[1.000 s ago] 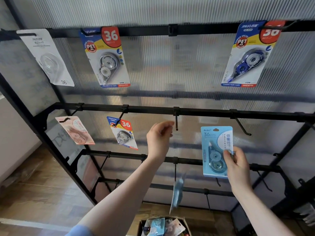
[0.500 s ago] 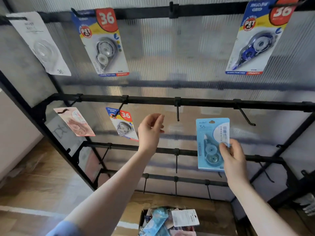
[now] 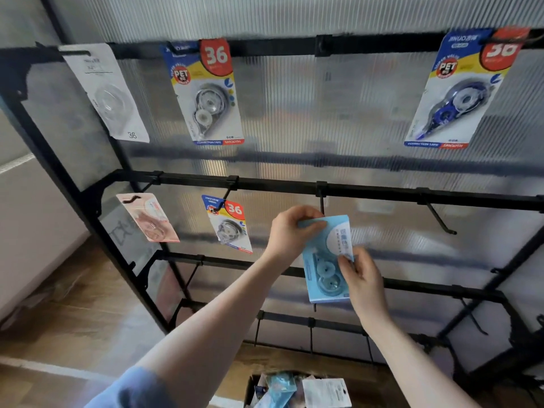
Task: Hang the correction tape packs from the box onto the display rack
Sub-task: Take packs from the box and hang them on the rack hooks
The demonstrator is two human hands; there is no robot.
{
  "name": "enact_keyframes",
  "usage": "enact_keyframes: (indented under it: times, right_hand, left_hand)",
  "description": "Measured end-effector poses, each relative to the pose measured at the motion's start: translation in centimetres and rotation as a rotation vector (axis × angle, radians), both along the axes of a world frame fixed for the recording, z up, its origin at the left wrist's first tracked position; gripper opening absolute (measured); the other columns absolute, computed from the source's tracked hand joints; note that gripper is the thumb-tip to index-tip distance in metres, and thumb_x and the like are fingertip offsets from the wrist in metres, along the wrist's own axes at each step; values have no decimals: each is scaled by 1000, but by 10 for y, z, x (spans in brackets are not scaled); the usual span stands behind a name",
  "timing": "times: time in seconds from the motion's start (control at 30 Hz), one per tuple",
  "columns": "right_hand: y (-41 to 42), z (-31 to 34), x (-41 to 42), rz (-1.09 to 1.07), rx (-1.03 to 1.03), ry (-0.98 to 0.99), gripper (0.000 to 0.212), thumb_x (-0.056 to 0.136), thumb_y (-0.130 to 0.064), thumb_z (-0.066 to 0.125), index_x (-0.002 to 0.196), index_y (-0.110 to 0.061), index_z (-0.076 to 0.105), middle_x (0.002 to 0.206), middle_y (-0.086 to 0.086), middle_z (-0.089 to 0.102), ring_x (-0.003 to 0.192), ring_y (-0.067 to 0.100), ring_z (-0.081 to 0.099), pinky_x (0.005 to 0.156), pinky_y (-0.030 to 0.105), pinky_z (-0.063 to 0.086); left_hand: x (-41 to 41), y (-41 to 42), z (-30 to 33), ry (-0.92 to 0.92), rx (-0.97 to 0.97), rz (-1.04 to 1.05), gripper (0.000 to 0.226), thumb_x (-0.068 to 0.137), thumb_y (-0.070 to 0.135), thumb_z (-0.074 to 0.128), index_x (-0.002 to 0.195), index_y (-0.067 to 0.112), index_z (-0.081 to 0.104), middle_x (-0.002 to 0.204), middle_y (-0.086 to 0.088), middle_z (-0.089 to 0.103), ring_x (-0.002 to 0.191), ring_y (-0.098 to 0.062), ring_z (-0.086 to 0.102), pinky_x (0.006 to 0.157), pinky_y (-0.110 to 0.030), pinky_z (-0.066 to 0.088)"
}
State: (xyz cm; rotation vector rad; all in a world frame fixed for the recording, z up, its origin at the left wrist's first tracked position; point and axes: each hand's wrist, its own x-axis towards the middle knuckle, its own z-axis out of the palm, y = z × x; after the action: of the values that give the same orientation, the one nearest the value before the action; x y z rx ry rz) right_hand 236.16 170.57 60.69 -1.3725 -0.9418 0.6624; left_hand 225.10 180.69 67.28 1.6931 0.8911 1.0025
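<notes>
The light blue correction tape pack (image 3: pixel 328 260) is held up in front of the display rack (image 3: pixel 382 192), just below the middle rail, with its top edge next to the short bare hook (image 3: pixel 321 201) that drops from that rail. The left hand (image 3: pixel 290 231) pinches the pack's top left corner, fingers curled over the card. The right hand (image 3: pixel 360 275) pinches its lower right edge between thumb and fingertips. The pack tilts slightly, and its hang hole is hidden under the left fingers, so I cannot tell whether it lines up with the hook tip.

The likely failure is the hole missing the tip: the card would then bend against the hook or slip from the two light pinches and fall towards the cardboard box (image 3: pixel 297 390) of packs on the floor below. Covering the hole with the fingers makes that miss more probable.

Room is decent. The nearest hung neighbour, the small "36" pack (image 3: pixel 229 225), sits to the left, apart from the left hand. To the right, a longer angled hook (image 3: pixel 438 219) stands free, well apart. The ribbed translucent panel (image 3: pixel 294 113) behind limits how far the pack can be pushed in.
</notes>
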Motion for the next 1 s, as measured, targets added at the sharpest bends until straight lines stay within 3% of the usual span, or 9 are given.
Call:
enact_keyframes:
  times: [0.17,0.33,0.43,0.57,0.73,0.8,0.93,1.0]
  right_hand:
    - [3,-2,3,-50,-28,-52,10,94,-14,52,100,-7,54,94,-5,63,88,2,61,61,17,53]
    - [2,-10,18,-123,-30,-65,3,92,-14,56,95,-14,56,89,-1,64,86,12,62,73,30,51]
    - [-5,-19,27,-136,-33,-31,6,92,-11,54,91,-17,56,88,1,64,84,15,64,74,26,54]
    - [-10,-30,37,-146,-54,-23,7,93,-9,52,97,-11,56,88,3,62,78,8,63,67,15,53]
    - [-15,-42,46,-156,-89,0,7,93,-10,52,99,-11,56,85,5,62,77,12,62,63,11,51]
    - [-18,-48,51,-145,-114,-9,8,94,-9,51,99,-11,56,83,5,63,73,13,61,60,11,50]
    - [-26,-64,65,-154,-185,-18,8,95,-7,49,96,-10,56,78,5,61,67,14,58,53,10,46]
    - [-30,-73,72,-158,-232,-37,8,95,-11,49,98,-11,56,79,5,62,67,16,58,54,12,46]
  left_hand:
    - [7,2,3,52,80,24,24,77,8,72,68,26,58,71,10,60,65,-6,54,58,-21,46]
    - [9,3,5,30,124,5,14,78,6,71,74,18,65,74,11,64,66,-4,58,63,-25,50]
    - [8,4,5,12,61,-16,10,81,8,68,76,16,67,79,3,67,72,-14,63,64,-32,54]
    - [7,8,7,-26,-12,-62,9,86,9,63,80,11,69,75,6,67,63,-1,61,57,-18,49]
    - [6,16,2,0,-40,-44,12,90,10,59,83,7,68,76,5,65,59,5,58,55,-12,45]
    - [9,19,-2,10,-46,-11,11,89,13,60,83,10,68,80,6,66,64,-1,61,53,-16,47]
    - [18,26,-8,52,12,54,9,89,18,60,85,19,68,91,2,68,86,-16,62,66,-32,53]
    - [23,30,-8,80,63,94,9,90,19,59,87,20,68,96,2,67,88,-15,62,64,-28,52]
